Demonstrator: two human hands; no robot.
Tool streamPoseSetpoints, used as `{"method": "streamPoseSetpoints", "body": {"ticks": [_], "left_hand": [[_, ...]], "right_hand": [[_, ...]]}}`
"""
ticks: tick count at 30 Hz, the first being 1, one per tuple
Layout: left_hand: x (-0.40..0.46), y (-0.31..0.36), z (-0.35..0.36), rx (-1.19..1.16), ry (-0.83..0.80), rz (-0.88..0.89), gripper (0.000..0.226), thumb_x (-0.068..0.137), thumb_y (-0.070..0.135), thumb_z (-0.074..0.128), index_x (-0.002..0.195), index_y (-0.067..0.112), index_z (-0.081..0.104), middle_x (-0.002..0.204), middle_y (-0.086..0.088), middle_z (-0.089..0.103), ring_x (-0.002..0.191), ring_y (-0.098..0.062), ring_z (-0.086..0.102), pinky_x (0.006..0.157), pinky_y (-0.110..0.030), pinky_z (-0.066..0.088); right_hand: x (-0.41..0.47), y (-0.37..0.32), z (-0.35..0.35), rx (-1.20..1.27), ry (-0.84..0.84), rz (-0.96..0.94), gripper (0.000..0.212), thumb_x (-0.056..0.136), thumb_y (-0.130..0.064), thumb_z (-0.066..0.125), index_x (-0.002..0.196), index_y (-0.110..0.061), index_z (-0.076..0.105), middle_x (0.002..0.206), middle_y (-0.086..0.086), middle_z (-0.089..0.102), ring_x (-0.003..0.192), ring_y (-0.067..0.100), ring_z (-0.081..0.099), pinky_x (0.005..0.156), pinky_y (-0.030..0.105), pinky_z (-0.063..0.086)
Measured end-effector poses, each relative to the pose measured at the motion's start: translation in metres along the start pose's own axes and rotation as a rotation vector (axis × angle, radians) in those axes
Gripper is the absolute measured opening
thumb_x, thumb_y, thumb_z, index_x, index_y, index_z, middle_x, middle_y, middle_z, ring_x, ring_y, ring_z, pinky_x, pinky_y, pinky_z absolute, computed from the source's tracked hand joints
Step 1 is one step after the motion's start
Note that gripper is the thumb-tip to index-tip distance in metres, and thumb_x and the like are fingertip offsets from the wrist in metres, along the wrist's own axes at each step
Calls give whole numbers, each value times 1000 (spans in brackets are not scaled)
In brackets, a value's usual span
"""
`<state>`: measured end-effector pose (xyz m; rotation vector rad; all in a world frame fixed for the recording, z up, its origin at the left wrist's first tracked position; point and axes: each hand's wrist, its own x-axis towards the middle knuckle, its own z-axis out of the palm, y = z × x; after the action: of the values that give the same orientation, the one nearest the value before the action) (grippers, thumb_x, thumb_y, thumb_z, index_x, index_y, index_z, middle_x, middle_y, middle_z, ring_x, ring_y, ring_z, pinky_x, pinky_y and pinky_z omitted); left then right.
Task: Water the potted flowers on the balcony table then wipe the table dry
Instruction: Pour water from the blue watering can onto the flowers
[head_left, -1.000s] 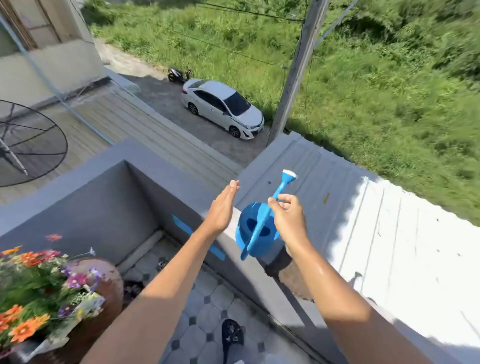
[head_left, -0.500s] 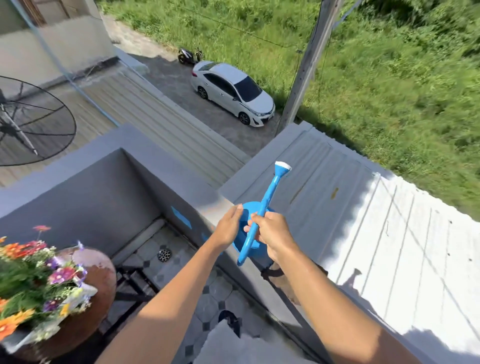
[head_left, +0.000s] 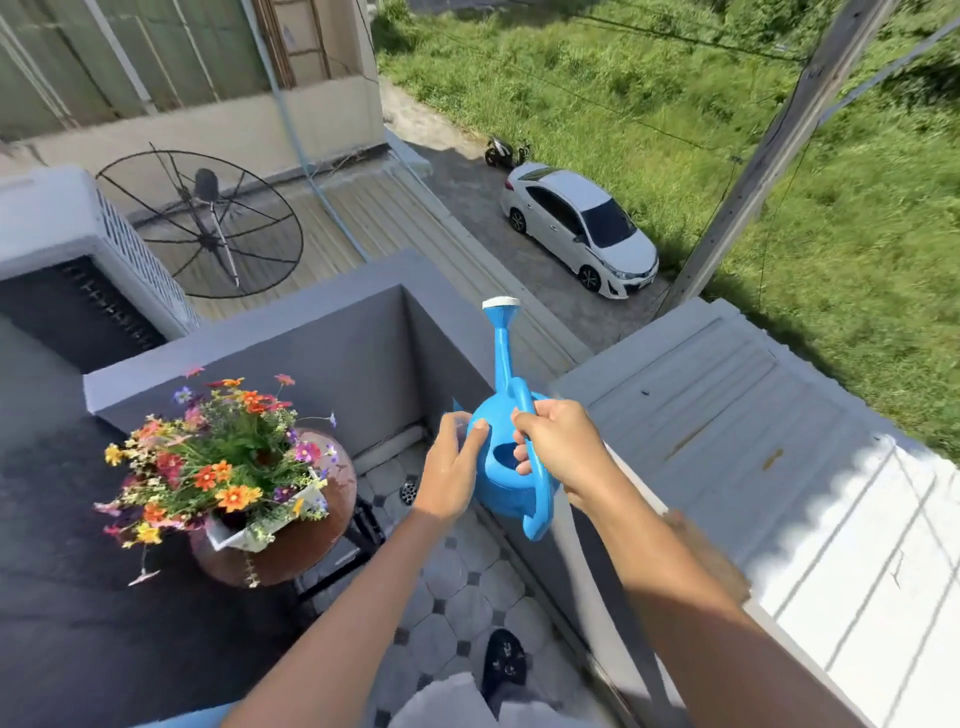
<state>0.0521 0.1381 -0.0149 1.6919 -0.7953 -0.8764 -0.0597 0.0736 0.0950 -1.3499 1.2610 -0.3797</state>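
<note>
A blue watering can (head_left: 511, 475) with a white-tipped spout pointing up and away hangs in the air over the balcony's right parapet. My right hand (head_left: 558, 447) grips its handle. My left hand (head_left: 452, 470) presses against the can's left side with the fingers spread on the body. To the left, a pot of orange, red, purple and yellow flowers (head_left: 218, 467) stands on a small round brown table (head_left: 306, 551). The pot itself is mostly hidden by the blooms.
Grey parapet walls (head_left: 332, 364) enclose the tiled balcony floor (head_left: 457, 597), with a floor drain (head_left: 409, 491) in the corner. A black shoe (head_left: 503, 662) shows below. An air conditioner unit (head_left: 78, 260) sits far left. A corrugated roof (head_left: 779, 467) lies beyond the right wall.
The view swung left and down, bringing the flowers and table into fuller sight. The can moved left off the parapet toward the balcony, with my left hand now flat on its side.
</note>
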Motion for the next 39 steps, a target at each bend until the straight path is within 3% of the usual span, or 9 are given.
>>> {"method": "streamPoseSetpoints", "body": {"ticks": [5,9,15,18,21,25,30,35,39], "left_hand": [[-42,16,-55,-145,128,33,22,91,40,42,109,44,53,108,9,65,97,-5,60,87,-20,46],[-72,14,-102,-124,203,24,31,90,55,40,119,47,50,111,7,64,103,-14,61,89,-32,50],[-111,0,-149,-102,288,-40,30,87,69,39,107,50,52,107,-2,67,98,-22,66,87,-53,52],[-128,4,-165,-95,313,-74,31,96,57,34,118,42,47,109,-1,65,96,-16,64,82,-40,52],[-139,4,-179,-124,346,-122,32,101,47,32,125,29,46,104,1,63,93,-12,61,71,-27,47],[-149,3,-194,-106,344,-190,32,101,50,28,119,28,44,97,6,57,89,-11,56,77,-35,43],[-153,3,-210,-73,339,-255,50,99,54,25,135,23,39,112,-2,55,98,-16,54,81,-37,41],[-156,6,-220,-58,351,-301,58,98,57,24,137,17,40,115,-7,54,99,-19,53,76,-36,39],[-158,6,-226,-24,362,-323,60,98,57,23,134,12,41,108,-7,53,83,-10,50,61,-28,35]], "right_hand": [[-35,-27,50,-208,-82,-179,20,90,-15,52,74,-7,60,61,5,56,46,16,52,46,28,50],[-61,-43,93,-399,-98,-277,24,85,-17,48,62,-14,45,56,6,53,37,15,50,38,20,41],[-84,-48,150,-699,-78,-525,36,95,-30,48,67,-7,45,67,10,53,67,32,59,62,38,53],[-90,-53,170,-779,-121,-524,37,97,-31,48,68,-9,42,72,7,49,68,28,51,51,29,37],[-95,-63,188,-878,-166,-526,36,99,-29,47,70,-8,41,78,9,47,66,26,45,55,28,32],[-98,-74,211,-960,-225,-512,44,98,-26,45,60,-11,29,64,5,36,49,18,29,44,27,23],[-102,-87,229,-1036,-267,-515,40,98,-23,45,62,-12,30,64,5,38,49,18,30,45,27,25],[-106,-98,243,-1109,-295,-557,41,98,-24,44,61,-12,30,67,6,40,50,18,33,45,27,26],[-107,-102,253,-1144,-307,-556,39,100,-26,44,65,-13,33,71,6,42,54,17,38,46,28,30]]}}
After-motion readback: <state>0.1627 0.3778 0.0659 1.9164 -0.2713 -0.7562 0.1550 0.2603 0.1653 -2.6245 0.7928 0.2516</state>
